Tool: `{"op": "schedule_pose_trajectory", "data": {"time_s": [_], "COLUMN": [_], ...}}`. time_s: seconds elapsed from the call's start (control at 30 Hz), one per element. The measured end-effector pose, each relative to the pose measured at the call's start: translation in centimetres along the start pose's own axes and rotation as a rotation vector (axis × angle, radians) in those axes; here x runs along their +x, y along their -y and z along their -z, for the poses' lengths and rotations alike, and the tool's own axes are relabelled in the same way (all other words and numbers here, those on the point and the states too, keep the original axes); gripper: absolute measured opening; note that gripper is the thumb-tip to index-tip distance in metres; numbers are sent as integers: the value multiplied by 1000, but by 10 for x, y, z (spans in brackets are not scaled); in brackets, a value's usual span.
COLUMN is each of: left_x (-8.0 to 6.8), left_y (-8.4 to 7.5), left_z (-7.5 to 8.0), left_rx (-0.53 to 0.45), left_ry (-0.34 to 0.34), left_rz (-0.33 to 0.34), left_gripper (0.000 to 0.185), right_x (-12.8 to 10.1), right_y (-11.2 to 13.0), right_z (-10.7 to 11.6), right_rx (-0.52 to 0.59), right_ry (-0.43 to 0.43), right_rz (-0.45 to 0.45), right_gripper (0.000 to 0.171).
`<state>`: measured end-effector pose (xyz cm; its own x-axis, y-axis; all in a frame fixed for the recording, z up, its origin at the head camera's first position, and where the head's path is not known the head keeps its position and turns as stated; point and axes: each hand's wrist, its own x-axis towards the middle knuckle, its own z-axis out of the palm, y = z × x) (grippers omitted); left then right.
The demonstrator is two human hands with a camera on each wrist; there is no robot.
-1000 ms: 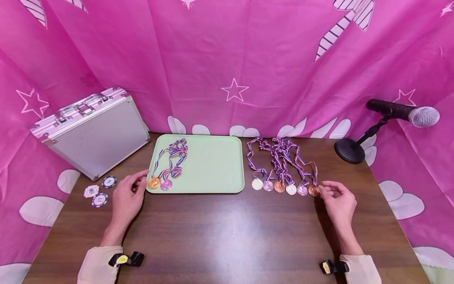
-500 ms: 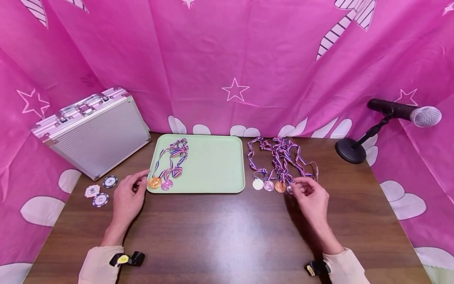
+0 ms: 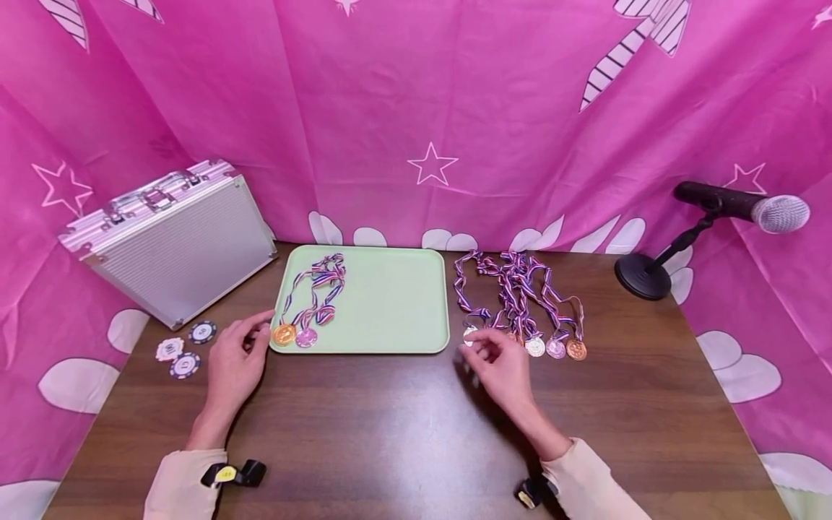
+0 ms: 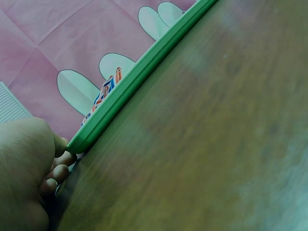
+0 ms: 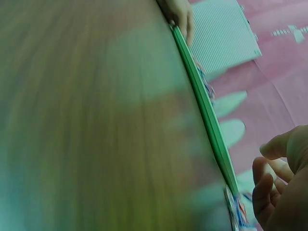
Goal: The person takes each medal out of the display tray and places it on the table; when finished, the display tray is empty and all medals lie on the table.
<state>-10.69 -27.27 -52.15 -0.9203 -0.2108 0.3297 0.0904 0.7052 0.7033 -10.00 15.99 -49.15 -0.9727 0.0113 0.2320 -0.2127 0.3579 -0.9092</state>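
Head view: right hand [image 3: 499, 367], fingers loosely curled, gripping nothing, hovers over the near-left end of the row of ribboned medals on the brown wooden table [image 3: 390, 433]; four medals [image 3: 535, 347] show, others hidden under the hand. Left hand [image 3: 232, 363] rests relaxed at the near-left corner of the pale green plastic tray [image 3: 390, 303], which holds two medals [image 3: 294, 336]. Three poker chips [image 3: 184, 349], writing unreadable; one ribbed aluminium case [image 3: 172, 242]; one black microphone [image 3: 741, 206].

Left wrist view: fingertips [image 4: 60, 166] just at the tray edge [image 4: 144, 82].

Right wrist view: blurred; fingers [image 5: 269, 183] apart, empty.

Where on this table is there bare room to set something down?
The right half of the pale green plastic tray is bare, beside two ribboned medals. So is the dark wooden table between both hands. Crowded: the row of ribboned medals by the right hand.
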Motion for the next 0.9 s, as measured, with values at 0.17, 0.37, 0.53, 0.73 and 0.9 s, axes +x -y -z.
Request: {"op": "schedule_pose_trajectory", "data": {"time_s": [0.17,0.37,0.53,0.73,0.9], "left_x": [0,1,2,1,1], "left_y": [1,0,-1,0,0], "left_z": [1,0,1,-2,-1], "left_rx": [4,2,0,-2,1], "left_ry": [-4,-9,-9,6,14], "left_rz": [-5,-11,-13,-2,21], "left_gripper": [30,29,29,30,31], "right_x": [0,3,8,13,18], "right_y": [10,20,30,37,41], "right_z": [-28,-60,-86,-110,-129], "right_rx": [17,-50,-51,-53,-114], "right_ry": [83,103,154,185,166], "right_rz": [3,55,87,83,122], "right_gripper": [14,12,9,8,8]}}
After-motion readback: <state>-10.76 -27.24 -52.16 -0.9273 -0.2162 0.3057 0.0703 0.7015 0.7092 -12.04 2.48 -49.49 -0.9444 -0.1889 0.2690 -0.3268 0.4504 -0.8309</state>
